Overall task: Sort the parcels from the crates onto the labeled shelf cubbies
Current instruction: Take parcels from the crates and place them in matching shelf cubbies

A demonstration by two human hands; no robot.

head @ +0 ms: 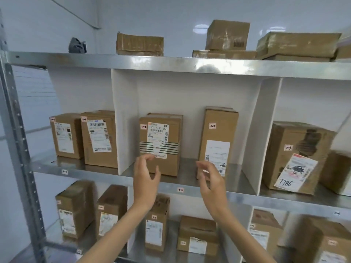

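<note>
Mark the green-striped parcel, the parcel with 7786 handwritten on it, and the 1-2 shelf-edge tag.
green-striped parcel (159, 145): head view, front face, on the stripes.
7786 parcel (296, 158): head view, front face, label's upper part.
1-2 shelf-edge tag (180, 190): head view, tag's centre.

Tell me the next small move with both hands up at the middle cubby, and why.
Probably draw both hands back and fetch another parcel. The left hand and right hand hold nothing, and the green-striped brown cardboard box and the taller brown cardboard box, both tagged 1-2, already stand upright above the white 1-2 shelf label.
</note>
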